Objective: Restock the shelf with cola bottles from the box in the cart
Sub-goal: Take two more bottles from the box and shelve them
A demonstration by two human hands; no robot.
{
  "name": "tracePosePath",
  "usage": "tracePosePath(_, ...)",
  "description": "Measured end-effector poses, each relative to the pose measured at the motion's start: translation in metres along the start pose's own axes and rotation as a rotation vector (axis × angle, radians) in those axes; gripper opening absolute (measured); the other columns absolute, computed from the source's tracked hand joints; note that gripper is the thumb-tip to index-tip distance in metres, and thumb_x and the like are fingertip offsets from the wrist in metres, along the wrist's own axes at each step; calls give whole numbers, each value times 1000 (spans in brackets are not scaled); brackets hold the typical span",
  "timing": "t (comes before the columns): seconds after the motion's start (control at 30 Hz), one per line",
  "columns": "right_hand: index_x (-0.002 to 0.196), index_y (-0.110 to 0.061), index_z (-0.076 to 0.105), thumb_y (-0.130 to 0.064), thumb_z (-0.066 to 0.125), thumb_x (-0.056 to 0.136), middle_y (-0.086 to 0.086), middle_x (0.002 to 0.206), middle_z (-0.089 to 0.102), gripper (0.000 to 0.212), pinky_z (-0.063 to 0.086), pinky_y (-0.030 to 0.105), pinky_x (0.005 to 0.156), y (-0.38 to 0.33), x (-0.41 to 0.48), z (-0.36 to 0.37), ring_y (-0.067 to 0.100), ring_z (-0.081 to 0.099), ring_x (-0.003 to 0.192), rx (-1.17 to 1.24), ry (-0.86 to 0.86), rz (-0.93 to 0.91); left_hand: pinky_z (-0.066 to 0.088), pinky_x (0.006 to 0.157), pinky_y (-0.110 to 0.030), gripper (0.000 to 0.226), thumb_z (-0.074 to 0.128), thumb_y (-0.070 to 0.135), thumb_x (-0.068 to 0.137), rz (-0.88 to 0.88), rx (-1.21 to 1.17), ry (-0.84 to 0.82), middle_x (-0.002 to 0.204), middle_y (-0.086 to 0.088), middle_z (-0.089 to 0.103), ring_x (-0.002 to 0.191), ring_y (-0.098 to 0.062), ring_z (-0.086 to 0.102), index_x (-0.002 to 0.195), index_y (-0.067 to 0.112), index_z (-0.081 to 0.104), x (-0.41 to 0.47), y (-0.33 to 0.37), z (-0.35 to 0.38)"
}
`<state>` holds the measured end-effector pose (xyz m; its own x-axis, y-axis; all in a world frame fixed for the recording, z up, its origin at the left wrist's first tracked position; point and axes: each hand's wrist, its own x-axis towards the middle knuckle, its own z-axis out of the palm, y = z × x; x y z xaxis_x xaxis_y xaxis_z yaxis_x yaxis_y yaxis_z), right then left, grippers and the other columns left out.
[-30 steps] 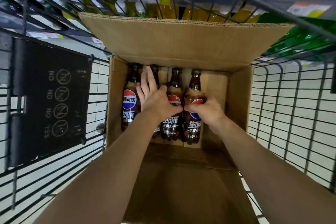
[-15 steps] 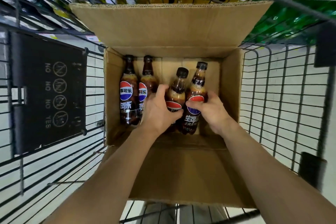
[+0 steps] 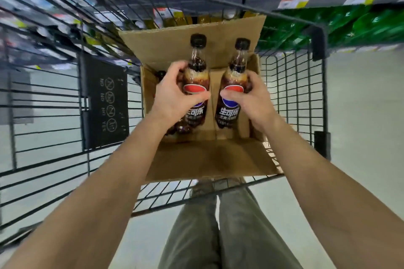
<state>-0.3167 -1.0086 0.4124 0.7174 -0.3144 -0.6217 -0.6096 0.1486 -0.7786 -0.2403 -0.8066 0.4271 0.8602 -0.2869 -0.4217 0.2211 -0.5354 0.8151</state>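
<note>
Two dark cola bottles, black caps, red-and-blue labels. Left bottle gripped in left hand, right bottle in right hand; caps pointing far, bottles apart, over the open cardboard box in the wire cart. More bottles partly hidden at the box's left.

Both hands have come up out of the box, the left hand lifting one cola bottle and the right hand another cola bottle (each held apart now, not side by side).
</note>
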Motion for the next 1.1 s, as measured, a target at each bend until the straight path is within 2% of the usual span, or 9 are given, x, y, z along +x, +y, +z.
tracePosePath(0.17,138,-16,54,-11,91,68,2,117,73,79,59,44,93,-84,-55,-7,18,73,103,-37,8,-151,49,106,-25,83,96,33,68,174,4,43,130,17,60,122,-1,60,137,40,48,-37,83,-41)
tracePosePath(0.27,140,-13,51,-8,91,68,2,118,71,83,59,34,90,-136,-96,-14,11,72,100,-64,43,-271,48,109,-28,87,95,35,69,279,15,89,131,18,60,123,1,59,142,41,47,-64,130,-64)
tracePosePath(0.4,139,-15,51,-4,87,73,-4,118,67,76,53,14,76,-195,-150,-39,-5,69,91,-80,104,-434,45,91,-3,85,94,24,73,415,6,114,119,22,58,102,22,58,143,33,46,-90,197,-86)
tracePosePath(0.53,144,-17,49,-20,92,66,6,125,67,90,57,35,94,-246,-193,-64,12,69,109,-123,135,-558,48,97,-11,86,92,31,76,556,-4,128,127,16,56,119,2,58,148,28,44,-112,273,-100)
tracePosePath(0.67,148,-28,45,-41,92,61,-3,133,64,100,54,44,99,-288,-232,-98,16,63,120,-163,169,-660,44,88,-1,88,90,38,77,657,17,121,138,10,55,123,-3,56,151,28,42,-135,345,-99)
tracePosePath(0.8,145,-35,44,-46,94,58,-2,138,61,101,55,45,98,-323,-265,-142,21,61,124,-119,217,-734,55,99,-28,92,91,44,73,729,24,81,135,9,62,116,-1,63,150,35,42,-160,404,-81)
tracePosePath(0.9,151,-31,39,-32,92,68,-2,137,61,99,57,38,95,-342,-288,-186,19,63,121,-81,230,-802,54,103,-35,92,90,46,74,774,45,89,139,7,59,123,-9,61,151,36,39,-181,440,-56)
tracePosePath(1.0,153,-31,37,-29,91,71,-3,142,57,98,54,38,99,-353,-305,-234,18,58,127,-87,230,-853,53,103,-33,91,89,42,77,807,51,120,143,8,54,127,-12,58,152,35,38,-201,469,-22)
tracePosePath(1.1,151,-31,39,-28,90,72,-4,142,57,95,52,40,102,-361,-315,-285,17,57,127,-95,226,-886,52,91,-14,91,89,36,79,799,40,157,128,18,53,115,1,59,153,34,38,-215,495,19)
